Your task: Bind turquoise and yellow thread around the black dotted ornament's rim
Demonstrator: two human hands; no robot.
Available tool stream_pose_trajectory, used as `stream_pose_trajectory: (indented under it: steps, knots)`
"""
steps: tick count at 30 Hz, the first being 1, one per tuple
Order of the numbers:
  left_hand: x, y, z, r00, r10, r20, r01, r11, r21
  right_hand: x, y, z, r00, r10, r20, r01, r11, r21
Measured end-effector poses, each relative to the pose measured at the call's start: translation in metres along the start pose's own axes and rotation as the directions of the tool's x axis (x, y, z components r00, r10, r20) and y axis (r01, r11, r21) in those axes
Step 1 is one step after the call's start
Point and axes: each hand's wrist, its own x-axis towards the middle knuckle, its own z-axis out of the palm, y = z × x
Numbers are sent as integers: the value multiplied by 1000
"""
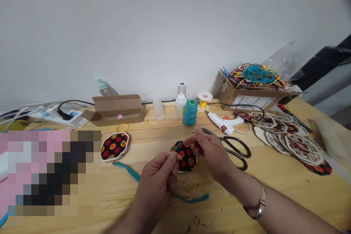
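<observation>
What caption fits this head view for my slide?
Left hand and right hand hold a patterned fabric patch with teal cord.

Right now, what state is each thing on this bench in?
fabric patch, pinched between both hands
left hand, shut on the patch
right hand, shut on the patch
scissors, lying flat, untouched
glue gun, lying on its side
cardboard box, open, heaped with scraps
teal spool, upright

Single head-worn camera, positioned above the worktop's (274, 190) near edge. It faces forward and down toward the far edge and the wall (164, 25), at close range.
</observation>
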Motion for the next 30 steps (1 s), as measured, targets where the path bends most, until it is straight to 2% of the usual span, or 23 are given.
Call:
stream_pose_trajectory:
  steps: [5,7,11,16,21,23,26,28,30]
  knots:
    - [-1,1,1,1000,-6,-3,6,1000,-14,-3,-1,4,986,61,156,-56,998,-38]
    - [-2,1,0,1000,-3,8,3,1000,1,-5,-2,6,979,85,186,-81,996,-31]
    - [-2,-2,-1,999,0,43,-2,999,53,-6,-5,8,973,114,203,-107,993,-43]
    - [-2,-1,-2,997,-5,74,-7,987,160,-7,-6,8,972,69,226,-62,997,-38]
    - [-4,3,-2,987,135,91,-160,902,401,-7,-7,5,984,13,176,-12,1000,-8]
    - [-4,3,-2,979,179,99,-205,875,439,-6,-10,3,982,21,189,-31,998,50]
    - [-5,3,-2,971,205,123,-239,844,480,-5,-18,-3,960,21,279,-76,979,189]
    - [-6,3,-3,964,239,116,-264,808,527,-4,-24,-9,949,-16,314,-77,957,281]
    - [-5,4,-3,953,286,97,-289,772,566,-4,-31,-14,953,-67,294,-45,933,357]
